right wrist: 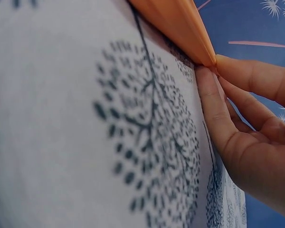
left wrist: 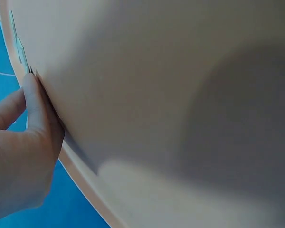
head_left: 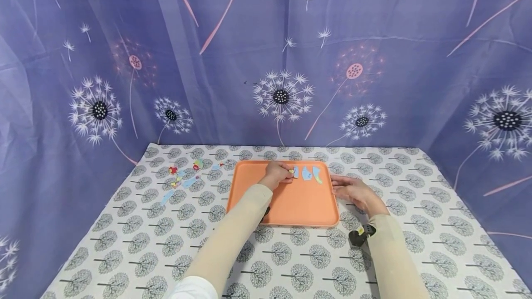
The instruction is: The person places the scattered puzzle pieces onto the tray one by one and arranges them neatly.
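Purple dandelion-print curtain [head_left: 232,86] is hanging behind a tree-print tablecloth [head_left: 316,239] bearing an orange tray [head_left: 299,204]. Toward its far side, the left hand [head_left: 276,173] is pinching a piece [head_left: 296,172] beside two blue pieces [head_left: 306,173]; the right hand [head_left: 353,192] is gripping the right rim. One sleeve [head_left: 234,232] is hiding the near-left corner; loose pieces [head_left: 190,182] are lying leftward.

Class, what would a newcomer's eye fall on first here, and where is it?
Most striking is the orange rectangular tray on the white tree-print cloth. Near the tray's far edge, the left hand pinches a small light-blue piece; the right hand touches its right rim. Behind hangs a purple dandelion-print fabric curtain.
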